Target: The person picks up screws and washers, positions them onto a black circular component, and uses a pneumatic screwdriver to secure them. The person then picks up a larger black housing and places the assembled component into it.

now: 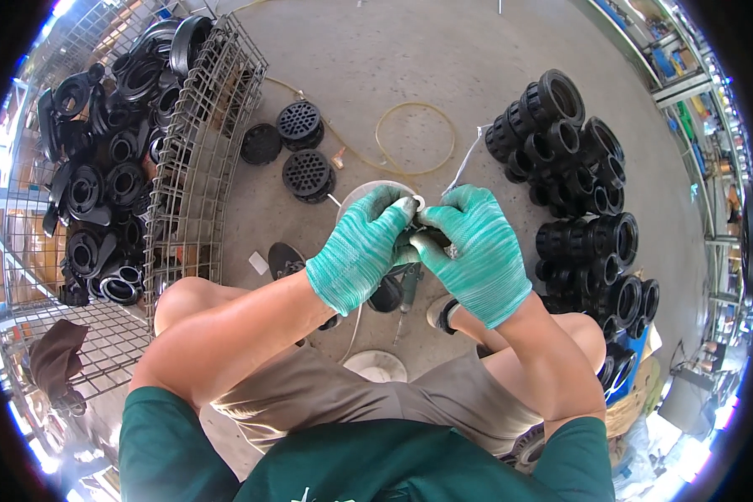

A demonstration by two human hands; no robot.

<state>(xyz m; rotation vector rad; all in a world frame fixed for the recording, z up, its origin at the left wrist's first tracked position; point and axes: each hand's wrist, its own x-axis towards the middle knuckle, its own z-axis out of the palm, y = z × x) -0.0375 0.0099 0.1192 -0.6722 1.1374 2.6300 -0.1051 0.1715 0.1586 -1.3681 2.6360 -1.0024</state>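
My left hand (356, 251) and my right hand (479, 255), both in green knit gloves, meet above my knees with fingers closed. Between their fingertips is a small part with a pale ring (419, 202) and a dark portion below it. The fingers cover most of the part, so its kind cannot be made out. Behind the hands, a round pale surface (357, 197) shows partly. Under them sit a black rounded piece (386, 295) and a grey-green hand tool (409, 287) with a thin shaft, partly hidden by the gloves.
On the left, a wire cage (205, 151) holds many black ring-shaped parts. Black perforated round pieces (308, 173) are stacked on the floor near it. A yellowish hose (376, 134) curls ahead. Rows of black ribbed cylinders (590, 238) stand on the right. A pale disc (376, 365) lies between my legs.
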